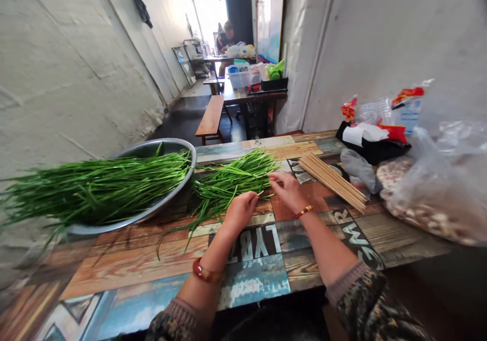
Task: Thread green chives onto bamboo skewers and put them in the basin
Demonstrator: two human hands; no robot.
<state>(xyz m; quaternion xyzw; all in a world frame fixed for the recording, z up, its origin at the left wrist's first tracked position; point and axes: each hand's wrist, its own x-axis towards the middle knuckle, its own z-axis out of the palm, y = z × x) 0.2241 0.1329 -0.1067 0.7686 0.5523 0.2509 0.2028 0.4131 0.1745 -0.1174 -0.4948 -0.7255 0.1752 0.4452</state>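
Both forearms are bare, with knitted patterned sleeves (365, 295) in dark mottled tones pushed up at the lower frame. A red-amber bangle (205, 272) circles the left wrist, a beaded red-and-gold bracelet (303, 211) the right.

Green chives (232, 181), silver basin (167, 148), tan skewers (333, 181), patchwork table (251, 260) (lettered planks).

Just below my left hand (240, 210), the surface (152, 265) carries big pale letters, upside down to me, reading "LYBT". By my right hand's (288, 190) wrist, more letters read roughly "GM" and "R"; nothing else is legible.
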